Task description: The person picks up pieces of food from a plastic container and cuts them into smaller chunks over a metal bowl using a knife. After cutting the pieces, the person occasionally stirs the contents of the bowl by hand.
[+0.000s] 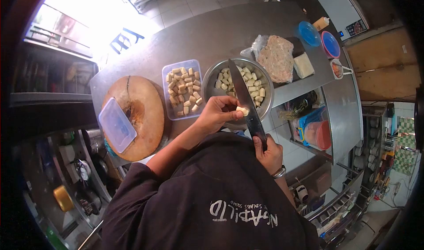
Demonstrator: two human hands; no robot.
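My left hand (217, 113) pinches a short pale chunk of food (242, 111) between thumb and fingertips, right at the knife blade. My right hand (269, 156) is wrapped round the handle of a large dark kitchen knife (242, 90), its tip pointing away from me. Both hands are over the near side of a steel bowl (270, 95), which holds many cream-coloured chunks (252, 83). To its left, a clear plastic container (166, 100) has tan, stubby chunks (182, 85) in it. The blade hides part of the bowl's contents.
A round wooden chopping board (152, 102) lies at left with a plastic lid (117, 125) on it. Right of the bowl on the steel table (212, 24) are a bag of minced-looking food (276, 57), a pale wrapped block (304, 65), blue plates (309, 33) and a sauce bottle (321, 23).
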